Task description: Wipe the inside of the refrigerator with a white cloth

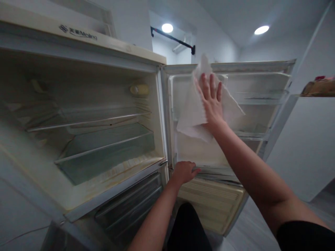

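Note:
An old white fridge (78, 35) stands open in front of me. My right hand (212, 101) lies flat with fingers stretched out, pressing a white cloth (192, 111) against the inside of the open upper door (256, 66). My left hand (184, 172) curls round the lower edge of that door, close to the hinge side. The door's racks (259, 97) hold nothing I can see.
Glass shelves (104, 146) cross the upper compartment, with a yellowish lamp (139, 90) on its right wall. The lower compartment and its door (214, 205) are open too. A shelf with a packet (318, 87) is at the right. Grey floor shows bottom right.

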`<state>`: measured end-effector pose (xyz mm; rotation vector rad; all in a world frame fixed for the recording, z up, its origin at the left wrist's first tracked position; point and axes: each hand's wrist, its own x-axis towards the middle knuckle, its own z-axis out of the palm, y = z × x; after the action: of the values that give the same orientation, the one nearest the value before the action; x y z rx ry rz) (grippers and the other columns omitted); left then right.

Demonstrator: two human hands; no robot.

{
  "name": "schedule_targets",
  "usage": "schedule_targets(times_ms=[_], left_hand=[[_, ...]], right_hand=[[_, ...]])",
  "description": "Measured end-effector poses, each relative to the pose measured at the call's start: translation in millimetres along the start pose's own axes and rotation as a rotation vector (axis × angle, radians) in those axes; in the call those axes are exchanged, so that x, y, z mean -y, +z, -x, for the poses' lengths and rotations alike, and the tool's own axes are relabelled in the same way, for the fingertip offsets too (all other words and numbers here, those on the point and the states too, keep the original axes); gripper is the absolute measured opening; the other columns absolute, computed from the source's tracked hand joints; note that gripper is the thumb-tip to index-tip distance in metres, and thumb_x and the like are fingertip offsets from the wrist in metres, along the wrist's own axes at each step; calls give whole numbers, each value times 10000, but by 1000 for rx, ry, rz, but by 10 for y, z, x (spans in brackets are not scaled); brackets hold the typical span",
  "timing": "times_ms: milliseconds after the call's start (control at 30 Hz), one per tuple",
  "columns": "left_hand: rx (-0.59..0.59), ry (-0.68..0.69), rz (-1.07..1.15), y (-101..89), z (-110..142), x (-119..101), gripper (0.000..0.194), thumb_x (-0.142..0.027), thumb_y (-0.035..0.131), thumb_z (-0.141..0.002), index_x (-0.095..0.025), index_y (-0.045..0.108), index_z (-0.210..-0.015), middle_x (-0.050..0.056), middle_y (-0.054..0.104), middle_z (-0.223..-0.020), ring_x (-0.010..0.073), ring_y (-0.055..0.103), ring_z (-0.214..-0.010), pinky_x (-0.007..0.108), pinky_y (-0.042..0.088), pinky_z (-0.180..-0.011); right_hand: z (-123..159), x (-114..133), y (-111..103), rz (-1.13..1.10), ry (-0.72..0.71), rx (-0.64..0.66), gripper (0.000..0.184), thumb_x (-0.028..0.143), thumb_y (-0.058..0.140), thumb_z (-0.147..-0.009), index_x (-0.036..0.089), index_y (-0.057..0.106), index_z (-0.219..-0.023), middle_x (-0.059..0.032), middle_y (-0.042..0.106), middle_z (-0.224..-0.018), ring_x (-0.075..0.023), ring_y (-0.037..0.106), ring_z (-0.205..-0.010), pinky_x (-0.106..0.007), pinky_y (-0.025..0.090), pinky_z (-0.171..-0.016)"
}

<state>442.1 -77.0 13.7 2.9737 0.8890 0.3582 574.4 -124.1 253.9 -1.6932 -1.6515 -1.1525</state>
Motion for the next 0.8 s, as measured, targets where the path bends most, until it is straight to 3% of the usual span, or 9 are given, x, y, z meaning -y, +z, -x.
schedule_targets(times_ms=[67, 133, 200, 300, 433, 600, 800], left_hand=[[2, -3, 1, 3, -15, -6, 555, -653, 374, -1003, -252, 745, -1098, 88, 785, -1073, 268, 733, -1007, 369, 525, -850], [4, -16, 0, 10, -41, -17, 573, -662, 371, -998, -242, 755, -1062, 101, 786, -1048, 274, 737, -979, 371, 526, -828], [1, -29, 2, 18, -69, -34, 584, -670, 370, -994, -239, 761, -1044, 108, 786, -1034, 275, 739, -965, 370, 527, -821], [-8, -42, 4, 24, -98, -63, 572, -667, 385, -989, -241, 763, -1036, 111, 787, -1034, 278, 739, -968, 372, 529, -819], [-20, -49, 4, 27, -109, -85, 541, -638, 400, -996, -239, 764, -1026, 110, 785, -1047, 282, 735, -988, 374, 528, -822], [-19, -46, 0, 37, -100, -63, 566, -659, 389, -993, -235, 763, -1021, 112, 782, -1047, 280, 732, -987, 373, 527, -828], [-30, -32, 0, 51, -81, -47, 556, -661, 386, -1000, -246, 754, -1051, 99, 776, -1051, 259, 728, -989, 358, 520, -840]], right_hand=[[-128, 118, 70, -57, -47, 58, 746, 561, 392, -1053, 126, 278, -1649, -200, 221, -1703, -403, 147, -1581, -596, 74, -1281], [-213, 172, 148, -99, -71, 211, 753, 655, 314, -1037, 114, 498, -1528, -205, 390, -1622, -396, 322, -1506, -589, 214, -1246], [-282, 197, 204, -131, -126, 319, 751, 654, 218, -1047, 130, 673, -1334, -181, 487, -1553, -379, 417, -1433, -538, 345, -1175], [-374, 247, 209, -166, -206, 460, 773, 662, 183, -1043, 161, 756, -1179, -165, 641, -1380, -342, 561, -1289, -435, 470, -1011], [-455, 329, 141, -171, -188, 631, 747, 728, 303, -994, 187, 729, -1283, -159, 737, -1206, -299, 688, -1053, -362, 482, -849], [-469, 329, 121, -194, -198, 648, 720, 712, 335, -997, 185, 704, -1322, -168, 743, -1198, -295, 690, -1039, -343, 455, -796], [-397, 97, 92, -256, -198, 629, 687, 564, 240, -1066, 139, 779, -1042, -148, 760, -896, -249, 688, -868, -326, 429, -753]])
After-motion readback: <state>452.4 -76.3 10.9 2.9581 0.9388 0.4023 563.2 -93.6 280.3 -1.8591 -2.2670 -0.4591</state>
